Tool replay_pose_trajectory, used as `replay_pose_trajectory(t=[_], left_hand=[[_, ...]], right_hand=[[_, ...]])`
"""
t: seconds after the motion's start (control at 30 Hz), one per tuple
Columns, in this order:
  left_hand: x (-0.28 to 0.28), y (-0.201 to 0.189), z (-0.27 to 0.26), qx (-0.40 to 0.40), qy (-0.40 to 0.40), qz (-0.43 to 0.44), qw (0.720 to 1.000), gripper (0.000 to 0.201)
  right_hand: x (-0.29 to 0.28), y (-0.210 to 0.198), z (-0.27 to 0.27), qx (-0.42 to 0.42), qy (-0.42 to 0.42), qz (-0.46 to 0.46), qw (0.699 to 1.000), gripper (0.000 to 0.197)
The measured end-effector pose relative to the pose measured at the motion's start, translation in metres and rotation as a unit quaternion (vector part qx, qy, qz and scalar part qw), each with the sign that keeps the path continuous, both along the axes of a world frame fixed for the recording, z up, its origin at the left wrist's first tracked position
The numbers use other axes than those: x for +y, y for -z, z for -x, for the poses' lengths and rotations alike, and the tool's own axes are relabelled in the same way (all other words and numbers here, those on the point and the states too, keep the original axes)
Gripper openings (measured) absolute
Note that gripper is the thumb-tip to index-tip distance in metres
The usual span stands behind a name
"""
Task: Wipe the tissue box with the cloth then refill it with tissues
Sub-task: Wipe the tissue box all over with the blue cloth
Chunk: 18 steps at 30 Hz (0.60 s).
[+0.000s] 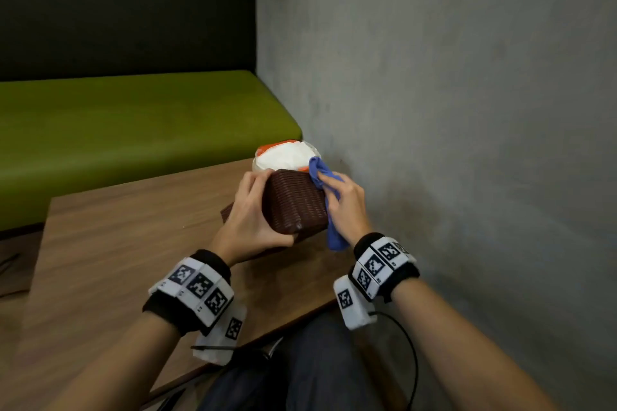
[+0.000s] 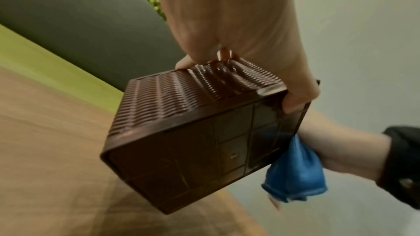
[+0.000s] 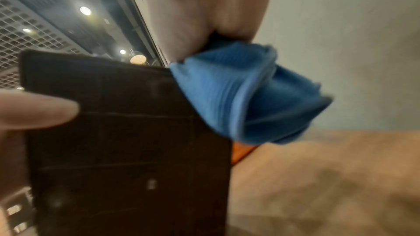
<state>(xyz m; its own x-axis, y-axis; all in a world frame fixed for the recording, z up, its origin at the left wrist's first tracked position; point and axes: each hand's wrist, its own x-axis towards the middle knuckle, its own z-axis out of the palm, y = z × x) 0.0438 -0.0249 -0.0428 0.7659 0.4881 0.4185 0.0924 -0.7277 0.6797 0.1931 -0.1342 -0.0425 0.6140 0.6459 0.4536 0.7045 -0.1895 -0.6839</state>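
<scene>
the tissue box [image 1: 295, 202], a brown woven-pattern cube, is lifted off the wooden table [image 1: 110, 253] and tilted. the left hand [image 1: 248, 213] grips it, thumb on its underside and fingers over the far edge. the right hand [image 1: 347, 207] clutches the blue cloth [image 1: 319, 172] against the box's right side; the wrist view is blurred, so the exact contact is probably the upper edge. behind sits a pack of white tissues [image 1: 285, 153], beside the grey wall [image 1: 450, 93].

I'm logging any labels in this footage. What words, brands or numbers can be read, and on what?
None readable.
Black-and-white square code markers on the wristbands: patterns, no letters.
Orange-and-white tissue pack: any print too blurred to read.
Brown woven-pattern tissue box: no text visible.
Blue cloth: no text visible.
</scene>
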Motion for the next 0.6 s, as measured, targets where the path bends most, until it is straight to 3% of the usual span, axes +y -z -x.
replay_pose_trajectory(t=[0.07, 0.2, 0.27, 0.4, 0.5, 0.6], left_hand=[[-0.001, -0.001, -0.004, 0.000, -0.004, 0.001, 1.000, 0.108], [0.004, 0.000, -0.002, -0.033, 0.012, -0.009, 0.999, 0.092], [0.005, 0.002, 0.008, -0.024, 0.004, -0.011, 1.000, 0.099], [0.003, 0.001, 0.013, -0.008, -0.011, -0.005, 1.000, 0.110], [0.003, -0.002, 0.005, -0.043, 0.001, 0.001, 0.999, 0.105], [0.004, 0.002, 0.011, -0.044, 0.006, 0.019, 0.999, 0.099]], right_hand=[[0.011, -0.010, 0.011, -0.016, 0.009, -0.022, 1.000, 0.031], [0.007, -0.009, 0.058, -0.094, -0.101, -0.017, 0.990, 0.043], [-0.005, 0.007, 0.042, -0.094, -0.079, 0.003, 0.992, 0.042], [-0.002, 0.004, 0.003, -0.003, 0.011, 0.005, 1.000, 0.033], [0.009, -0.013, 0.038, -0.082, -0.033, -0.013, 0.996, 0.036], [-0.008, -0.001, 0.048, -0.156, -0.099, 0.000, 0.983, 0.043]])
